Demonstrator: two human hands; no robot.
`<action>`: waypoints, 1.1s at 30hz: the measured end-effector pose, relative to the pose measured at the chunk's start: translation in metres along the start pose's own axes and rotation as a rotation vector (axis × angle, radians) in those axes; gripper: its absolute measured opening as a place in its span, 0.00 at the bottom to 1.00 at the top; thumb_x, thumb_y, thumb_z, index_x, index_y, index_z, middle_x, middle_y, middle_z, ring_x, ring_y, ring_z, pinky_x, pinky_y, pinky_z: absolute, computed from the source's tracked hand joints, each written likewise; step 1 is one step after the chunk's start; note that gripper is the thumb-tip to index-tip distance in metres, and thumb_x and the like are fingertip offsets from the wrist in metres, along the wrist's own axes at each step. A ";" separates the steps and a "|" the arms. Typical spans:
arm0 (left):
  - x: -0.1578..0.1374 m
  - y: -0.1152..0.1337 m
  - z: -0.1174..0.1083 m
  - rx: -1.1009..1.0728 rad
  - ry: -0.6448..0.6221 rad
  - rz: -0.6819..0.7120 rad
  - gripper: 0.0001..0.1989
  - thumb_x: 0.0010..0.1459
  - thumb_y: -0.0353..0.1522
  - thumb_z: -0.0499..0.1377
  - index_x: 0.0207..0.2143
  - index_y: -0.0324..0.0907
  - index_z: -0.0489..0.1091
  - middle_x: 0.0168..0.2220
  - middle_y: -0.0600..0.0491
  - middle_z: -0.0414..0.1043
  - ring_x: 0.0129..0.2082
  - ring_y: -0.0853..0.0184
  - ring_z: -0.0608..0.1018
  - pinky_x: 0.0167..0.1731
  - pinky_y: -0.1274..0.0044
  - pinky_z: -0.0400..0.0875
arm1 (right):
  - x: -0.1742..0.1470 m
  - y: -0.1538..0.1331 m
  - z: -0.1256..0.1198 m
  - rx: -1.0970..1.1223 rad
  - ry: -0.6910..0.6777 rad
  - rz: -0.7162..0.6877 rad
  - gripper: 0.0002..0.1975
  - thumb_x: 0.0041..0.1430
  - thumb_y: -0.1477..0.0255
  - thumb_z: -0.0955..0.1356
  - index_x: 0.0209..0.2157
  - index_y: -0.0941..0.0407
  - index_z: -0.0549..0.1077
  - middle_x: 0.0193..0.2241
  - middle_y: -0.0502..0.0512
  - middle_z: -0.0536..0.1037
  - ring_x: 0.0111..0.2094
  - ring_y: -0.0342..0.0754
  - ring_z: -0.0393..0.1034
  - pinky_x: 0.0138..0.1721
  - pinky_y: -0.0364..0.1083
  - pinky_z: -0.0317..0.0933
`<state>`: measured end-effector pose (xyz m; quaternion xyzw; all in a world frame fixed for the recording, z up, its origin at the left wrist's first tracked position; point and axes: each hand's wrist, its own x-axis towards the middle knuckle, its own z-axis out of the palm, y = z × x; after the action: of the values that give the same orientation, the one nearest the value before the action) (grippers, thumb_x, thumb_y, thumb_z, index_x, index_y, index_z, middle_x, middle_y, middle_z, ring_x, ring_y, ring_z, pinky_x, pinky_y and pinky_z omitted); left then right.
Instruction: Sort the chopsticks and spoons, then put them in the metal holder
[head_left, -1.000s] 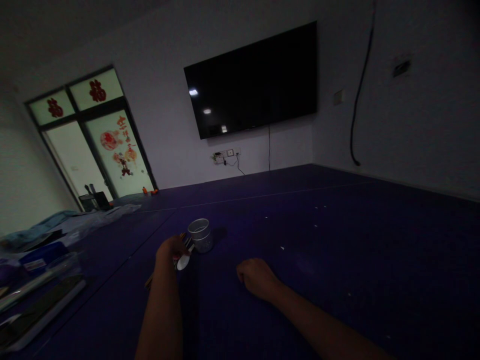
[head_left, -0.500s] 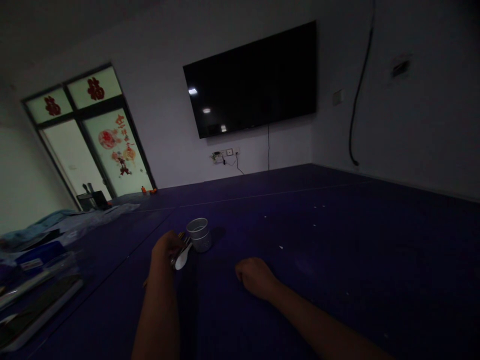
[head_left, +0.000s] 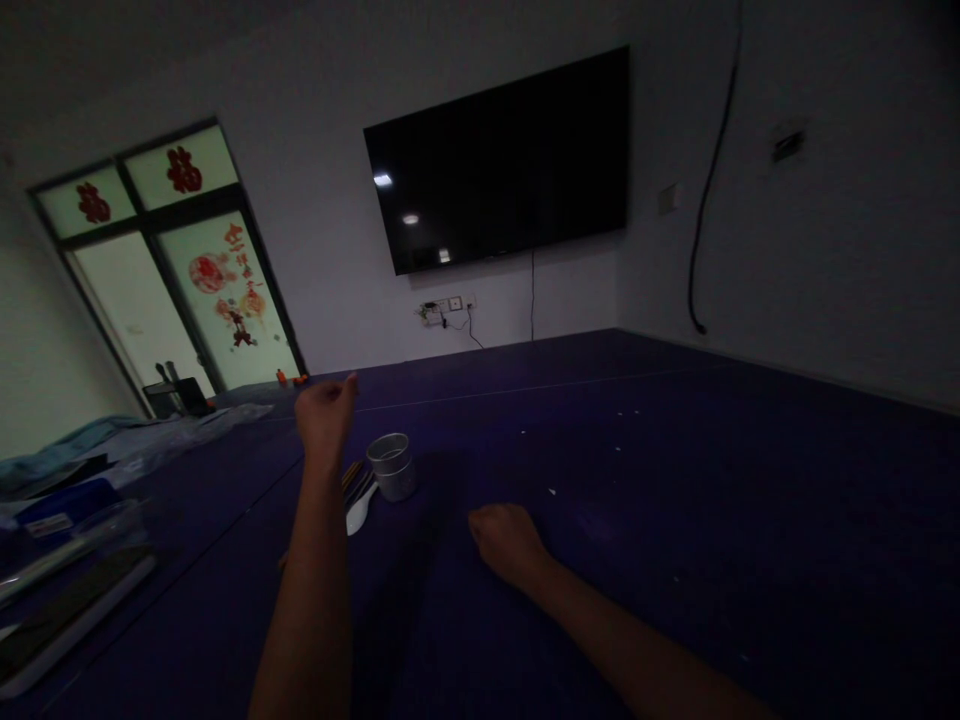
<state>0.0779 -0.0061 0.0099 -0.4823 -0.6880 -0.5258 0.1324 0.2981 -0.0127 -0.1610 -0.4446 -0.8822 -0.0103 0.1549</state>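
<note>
The cup [head_left: 395, 482], metallic and with its mouth up, stands on the purple surface [head_left: 600, 580], just beyond the left forearm and to its right. The white spoon [head_left: 358, 514] lies at its near left side, bowl toward the viewer and handle running up to the cup's base. Next to the spoon is a bundle of thin sticks [head_left: 351, 478], partly hidden by the forearm; a brownish end shows on the forearm's other side.

The left hand [head_left: 325, 412] is raised above the surface, beyond the sticks and apart from the cup. Its fingers are curled with the thumb uppermost; whether that grip has anything in it, I cannot tell. The right hand [head_left: 508, 542] rests on the surface to the right of the cup, well apart from it, its grip clenched in a loose fist.

Small white specks [head_left: 552, 491] dot the surface beyond. At far left are a blue box [head_left: 84, 499] and clear plastic [head_left: 225, 418]. A TV [head_left: 510, 160] hangs on the wall behind.
</note>
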 end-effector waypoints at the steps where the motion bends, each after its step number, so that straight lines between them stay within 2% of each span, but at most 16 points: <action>1: -0.007 0.013 0.002 -0.058 0.019 0.024 0.19 0.55 0.43 0.52 0.24 0.38 0.72 0.20 0.55 0.67 0.23 0.72 0.68 0.26 0.80 0.58 | -0.001 0.000 -0.003 -0.014 0.015 0.021 0.14 0.56 0.80 0.59 0.31 0.57 0.75 0.32 0.57 0.78 0.33 0.48 0.72 0.29 0.42 0.56; 4: -0.037 0.048 0.016 -0.172 -0.024 0.117 0.23 0.57 0.45 0.49 0.19 0.38 0.69 0.17 0.56 0.63 0.21 0.73 0.66 0.24 0.81 0.56 | -0.004 0.004 -0.014 -0.030 0.051 0.100 0.14 0.57 0.79 0.58 0.31 0.57 0.74 0.31 0.57 0.78 0.33 0.48 0.73 0.29 0.42 0.55; 7: -0.083 0.065 0.041 -0.160 -0.217 0.163 0.27 0.59 0.46 0.44 0.18 0.39 0.66 0.17 0.55 0.63 0.20 0.73 0.65 0.23 0.80 0.53 | -0.012 0.014 -0.028 -0.026 0.073 0.195 0.13 0.57 0.78 0.59 0.30 0.56 0.74 0.31 0.56 0.78 0.33 0.47 0.72 0.30 0.42 0.55; 10: -0.137 0.061 0.065 -0.025 -0.450 0.216 0.28 0.60 0.47 0.42 0.18 0.40 0.68 0.19 0.53 0.67 0.21 0.72 0.67 0.22 0.78 0.51 | -0.027 0.031 -0.041 -0.027 0.112 0.286 0.14 0.58 0.78 0.59 0.29 0.55 0.74 0.31 0.55 0.79 0.32 0.45 0.72 0.28 0.41 0.53; 12: -0.171 0.052 0.074 0.047 -0.575 0.308 0.28 0.61 0.46 0.41 0.20 0.41 0.70 0.20 0.51 0.70 0.22 0.71 0.69 0.23 0.78 0.53 | -0.040 0.042 -0.045 -0.019 0.130 0.337 0.14 0.58 0.77 0.59 0.29 0.54 0.75 0.30 0.53 0.79 0.31 0.44 0.71 0.27 0.41 0.51; 16: -0.214 0.036 0.079 0.136 -0.716 0.502 0.28 0.62 0.44 0.39 0.26 0.42 0.73 0.26 0.46 0.75 0.27 0.66 0.74 0.26 0.77 0.58 | -0.063 0.059 -0.045 -0.026 0.133 0.366 0.15 0.59 0.77 0.59 0.28 0.54 0.75 0.28 0.52 0.78 0.29 0.44 0.71 0.26 0.41 0.49; 19: -0.225 0.030 0.080 0.184 -0.767 0.536 0.27 0.62 0.42 0.39 0.29 0.41 0.74 0.29 0.44 0.75 0.29 0.64 0.76 0.28 0.76 0.60 | -0.073 0.062 -0.042 0.009 0.112 0.383 0.15 0.57 0.79 0.59 0.27 0.55 0.75 0.27 0.53 0.78 0.29 0.44 0.70 0.27 0.41 0.49; 25: -0.223 0.027 0.079 0.211 -0.850 0.531 0.25 0.62 0.41 0.40 0.30 0.41 0.73 0.30 0.44 0.75 0.32 0.63 0.76 0.31 0.76 0.62 | -0.079 0.051 -0.041 0.037 0.065 0.328 0.14 0.58 0.78 0.59 0.28 0.55 0.74 0.27 0.53 0.78 0.29 0.44 0.69 0.28 0.42 0.49; 33: -0.220 0.027 0.076 0.206 -0.865 0.576 0.24 0.62 0.41 0.41 0.29 0.41 0.73 0.29 0.46 0.75 0.31 0.65 0.76 0.30 0.76 0.62 | -0.077 0.047 -0.041 -0.019 0.020 0.268 0.14 0.59 0.77 0.59 0.29 0.56 0.74 0.30 0.53 0.78 0.31 0.44 0.70 0.28 0.42 0.49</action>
<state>0.2347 -0.0573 -0.1569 -0.8092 -0.5674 -0.1509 0.0221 0.3892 -0.0510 -0.1496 -0.5598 -0.8132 -0.0022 0.1592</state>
